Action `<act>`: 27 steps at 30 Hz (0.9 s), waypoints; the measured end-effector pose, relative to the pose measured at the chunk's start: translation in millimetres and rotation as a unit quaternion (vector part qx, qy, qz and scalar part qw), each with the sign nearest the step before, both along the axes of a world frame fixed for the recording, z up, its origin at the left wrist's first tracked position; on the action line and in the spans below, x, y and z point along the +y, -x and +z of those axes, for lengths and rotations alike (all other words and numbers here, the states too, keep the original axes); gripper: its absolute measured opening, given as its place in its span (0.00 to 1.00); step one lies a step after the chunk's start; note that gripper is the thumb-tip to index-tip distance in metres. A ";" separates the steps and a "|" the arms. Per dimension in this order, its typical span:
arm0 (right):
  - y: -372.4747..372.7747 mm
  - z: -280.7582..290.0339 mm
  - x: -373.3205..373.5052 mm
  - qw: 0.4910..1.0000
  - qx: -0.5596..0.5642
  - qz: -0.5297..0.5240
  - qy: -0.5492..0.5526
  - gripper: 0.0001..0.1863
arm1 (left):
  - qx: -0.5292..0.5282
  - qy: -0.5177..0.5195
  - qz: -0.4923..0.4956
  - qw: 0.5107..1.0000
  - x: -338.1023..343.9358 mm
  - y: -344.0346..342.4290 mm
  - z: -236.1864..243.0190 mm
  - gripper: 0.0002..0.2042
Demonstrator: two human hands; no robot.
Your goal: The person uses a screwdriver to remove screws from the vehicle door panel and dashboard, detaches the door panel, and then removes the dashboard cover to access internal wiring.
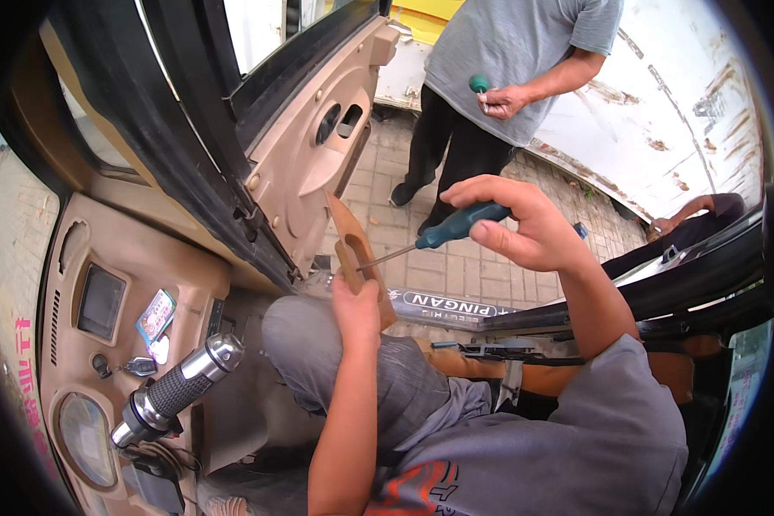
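Note:
My right hand (516, 224) grips a screwdriver by its dark green handle (460, 224). Its metal shaft (391, 256) points left and down into a tan plastic door-handle trim piece (350, 243). My left hand (355, 303) holds that trim piece from below, upright, over my knee. The open vehicle door with its tan inner panel (310, 163) stands just left of the trim piece.
A tan dashboard (103, 301) with a gauge and a key, and a handlebar grip (176, 389), lie at the lower left. Another person in a grey shirt (507, 60) stands outside on brick paving, holding a green-handled tool (480, 84). A third person's arm (697, 215) shows at the right.

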State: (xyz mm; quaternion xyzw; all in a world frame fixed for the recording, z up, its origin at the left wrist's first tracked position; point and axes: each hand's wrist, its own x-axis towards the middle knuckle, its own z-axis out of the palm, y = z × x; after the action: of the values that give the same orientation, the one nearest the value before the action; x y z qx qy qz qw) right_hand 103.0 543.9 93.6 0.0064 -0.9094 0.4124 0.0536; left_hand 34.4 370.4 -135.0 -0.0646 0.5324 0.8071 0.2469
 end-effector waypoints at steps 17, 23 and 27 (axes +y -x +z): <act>14.9 4.0 -2.9 0.974 0.159 0.093 -0.134 0.14 | -0.003 -0.033 -0.006 0.999 -2.7 0.7 1.3 0.20; 12.9 -0.1 -1.0 0.972 0.164 0.090 -0.138 0.15 | 0.004 -0.034 -0.003 0.999 -2.5 -1.3 -0.3 0.20; 6.1 11.0 -6.2 0.989 0.037 0.079 -0.117 0.16 | 0.009 -0.058 0.012 0.998 -0.6 -0.6 2.9 0.20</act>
State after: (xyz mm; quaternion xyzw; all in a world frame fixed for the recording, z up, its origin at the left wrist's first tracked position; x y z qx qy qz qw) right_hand 96.9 537.7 104.6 0.0999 -0.9455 0.3052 0.0531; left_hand 35.1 369.9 -132.1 -0.0495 0.4864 0.8399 0.2356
